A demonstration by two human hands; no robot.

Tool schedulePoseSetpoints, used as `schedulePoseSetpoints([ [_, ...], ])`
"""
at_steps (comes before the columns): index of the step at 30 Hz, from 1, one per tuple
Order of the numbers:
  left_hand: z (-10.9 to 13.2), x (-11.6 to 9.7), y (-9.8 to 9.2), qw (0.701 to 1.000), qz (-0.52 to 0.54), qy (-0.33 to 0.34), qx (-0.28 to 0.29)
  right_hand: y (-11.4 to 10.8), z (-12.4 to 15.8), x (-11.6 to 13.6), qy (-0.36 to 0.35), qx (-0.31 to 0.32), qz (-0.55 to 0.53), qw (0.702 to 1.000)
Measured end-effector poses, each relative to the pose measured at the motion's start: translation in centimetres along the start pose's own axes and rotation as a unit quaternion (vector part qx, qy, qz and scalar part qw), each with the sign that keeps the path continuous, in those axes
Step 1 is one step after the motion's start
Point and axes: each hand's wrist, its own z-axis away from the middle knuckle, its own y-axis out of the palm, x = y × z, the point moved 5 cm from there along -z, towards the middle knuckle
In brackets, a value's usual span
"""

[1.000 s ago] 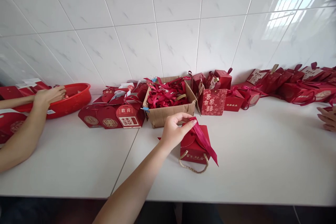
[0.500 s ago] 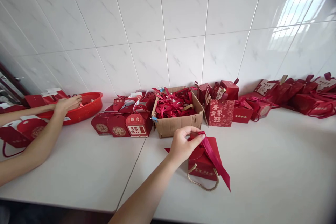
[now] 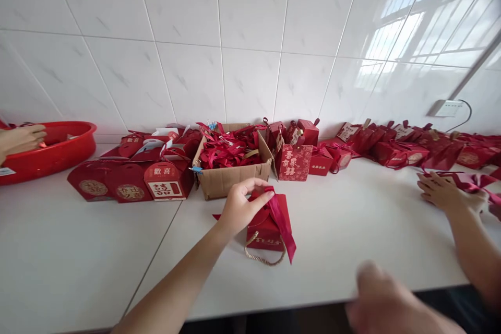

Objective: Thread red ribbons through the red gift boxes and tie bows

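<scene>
My left hand (image 3: 245,206) pinches a dark pink ribbon (image 3: 282,227) between thumb and fingers, over the top of a small red gift box (image 3: 268,237). One ribbon end hangs down the box's right side, and another tip pokes out on the left behind my hand. A twisted gold cord handle (image 3: 266,261) droops at the box's front, on the white table. Low at the right, my right hand (image 3: 381,292) is smeared by motion, apart from the box; whether it holds anything does not show.
Behind the box stands a cardboard carton (image 3: 235,180) of ribbons. Red gift boxes (image 3: 164,182) line the wall left and right of it. A co-worker's hand (image 3: 23,138) is at a red basin (image 3: 74,148); another person's hands (image 3: 442,193) handle a ribboned box at right.
The view has swung to the right, bringing another person's hands into sight. My right hand has come in from the lower right. My left hand keeps its pinch on the ribbon.
</scene>
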Motion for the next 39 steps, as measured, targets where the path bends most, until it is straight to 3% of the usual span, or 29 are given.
schedulePoseSetpoints([
  [2,-0.2,-0.4,0.0,1.000,-0.010,0.003,0.003,4.7,-0.5,0.4,0.028,0.021,-0.031,0.999],
  [4,-0.3,-1.1,-0.1,0.999,-0.036,0.009,0.009,7.8,-2.1,-0.3,0.050,0.033,-0.046,0.997],
  [5,-0.4,-1.5,-0.1,0.998,-0.051,0.017,0.013,9.1,-3.1,-1.0,0.073,0.067,-0.052,0.994],
  [9,-0.7,-2.9,-0.2,0.993,-0.084,0.079,0.021,12.5,-5.8,-3.7,0.134,0.242,-0.130,0.952],
  [11,-0.8,-3.2,-0.2,0.991,-0.086,0.097,0.020,13.3,-6.0,-4.3,0.153,0.284,-0.196,0.926],
  [19,-1.1,-2.2,-0.5,0.995,-0.065,0.062,0.034,13.3,-5.6,-5.2,0.204,0.259,-0.272,0.904],
  [22,-0.9,-0.9,-0.2,0.994,-0.071,0.017,0.079,13.2,-5.9,-5.5,0.226,0.277,-0.307,0.882],
  [25,-0.7,-0.4,0.5,0.989,-0.081,0.028,0.117,13.2,-6.2,-5.7,0.228,0.288,-0.308,0.878],
  [31,-1.2,-1.3,1.1,0.993,-0.073,0.076,0.060,13.3,-6.8,-5.8,0.232,0.329,-0.293,0.867],
  [34,-1.6,-1.5,0.8,0.993,-0.075,0.073,0.046,12.5,-7.6,-5.9,0.233,0.376,-0.261,0.858],
  [39,-1.7,-1.6,0.5,0.991,-0.099,0.084,0.044,11.0,-8.9,-6.1,0.196,0.508,-0.147,0.826],
])
